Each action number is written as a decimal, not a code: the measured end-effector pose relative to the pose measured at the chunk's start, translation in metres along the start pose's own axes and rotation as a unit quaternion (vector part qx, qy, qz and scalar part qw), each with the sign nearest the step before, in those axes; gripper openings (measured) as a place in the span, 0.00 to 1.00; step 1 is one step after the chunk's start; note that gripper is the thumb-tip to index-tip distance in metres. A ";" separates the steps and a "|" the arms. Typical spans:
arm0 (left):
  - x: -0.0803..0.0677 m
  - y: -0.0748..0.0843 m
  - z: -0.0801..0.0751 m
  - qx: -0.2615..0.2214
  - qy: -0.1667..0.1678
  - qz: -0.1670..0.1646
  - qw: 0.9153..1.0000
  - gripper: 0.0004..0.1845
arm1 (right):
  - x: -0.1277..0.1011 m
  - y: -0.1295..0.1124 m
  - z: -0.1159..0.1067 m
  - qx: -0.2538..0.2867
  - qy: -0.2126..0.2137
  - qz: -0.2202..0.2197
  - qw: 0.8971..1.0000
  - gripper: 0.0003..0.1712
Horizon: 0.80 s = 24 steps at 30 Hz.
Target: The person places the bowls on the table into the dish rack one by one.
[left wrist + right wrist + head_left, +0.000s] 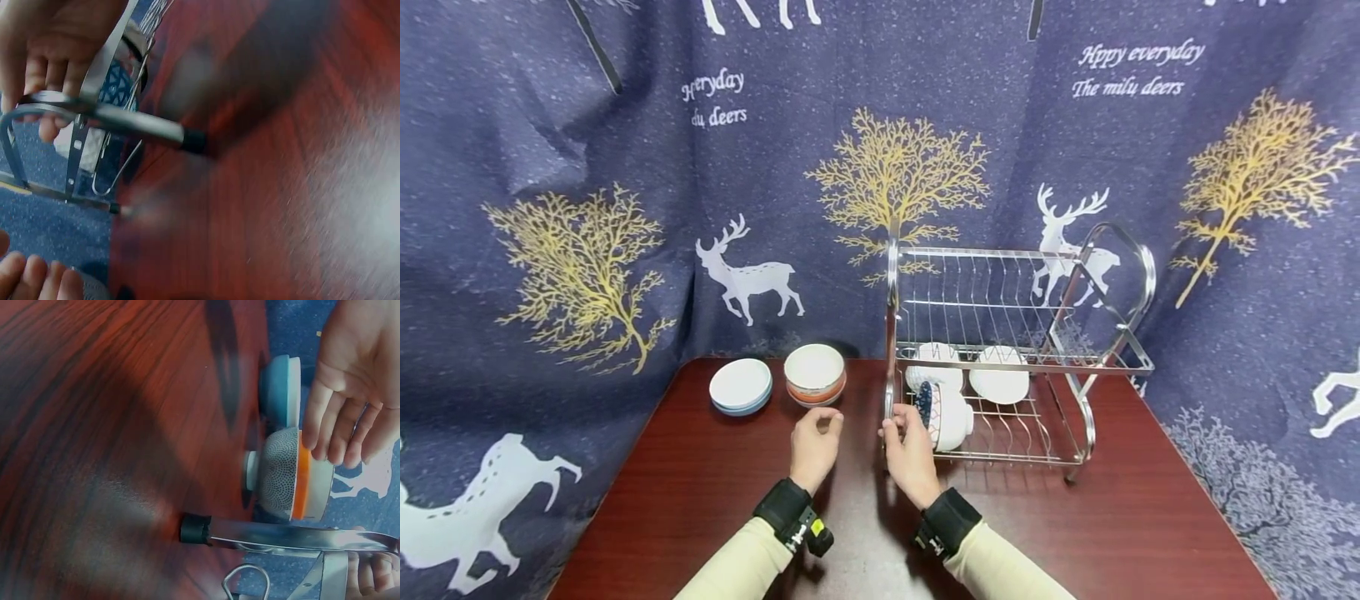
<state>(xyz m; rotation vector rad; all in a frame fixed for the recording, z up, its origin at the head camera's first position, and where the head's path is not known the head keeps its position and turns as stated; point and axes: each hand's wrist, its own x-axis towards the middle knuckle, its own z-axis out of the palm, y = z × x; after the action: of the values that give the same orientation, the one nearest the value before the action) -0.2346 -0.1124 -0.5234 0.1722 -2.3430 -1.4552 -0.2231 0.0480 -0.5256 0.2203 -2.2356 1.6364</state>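
Observation:
My right hand (912,457) is at the left front post of a silver two-tier dish rack (891,333). In the left wrist view, its thumb and fingers lie on either side of the rack's post (144,124). Just right of these fingers, a white bowl (953,419) with a patterned side stands tipped on its side in the lower tier. My left hand (815,450) hovers left of the rack, fingers loosely bent and holding nothing. Nearest it is a stack of bowls (815,371) with an orange band, apart from the fingers in the right wrist view.
Blue-and-white bowls (741,387) sit stacked at the table's back left. Two white bowls, one left (934,375) and one right (1000,377), stand at the back of the lower tier. Behind the brown table (662,517) hangs a blue deer-print cloth (820,75).

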 end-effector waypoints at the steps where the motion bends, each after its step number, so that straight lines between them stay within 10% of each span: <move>1: 0.003 0.000 -0.002 0.005 0.010 -0.005 1.000 0.05 | 0.000 0.000 0.000 -0.002 0.000 -0.003 1.000 0.12; 12: 0.040 -0.005 -0.022 0.060 0.082 -0.044 0.994 0.13 | -0.002 0.001 -0.001 -0.015 -0.004 -0.027 1.000 0.09; 24: 0.070 -0.013 -0.036 0.150 0.018 -0.089 0.984 0.24 | -0.004 -0.003 -0.001 -0.026 0.001 -0.050 0.998 0.09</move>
<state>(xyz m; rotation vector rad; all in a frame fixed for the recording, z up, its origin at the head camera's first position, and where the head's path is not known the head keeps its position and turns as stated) -0.2868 -0.1689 -0.5035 0.4967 -2.5602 -1.1510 -0.2185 0.0482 -0.5239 0.3121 -2.2260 1.5240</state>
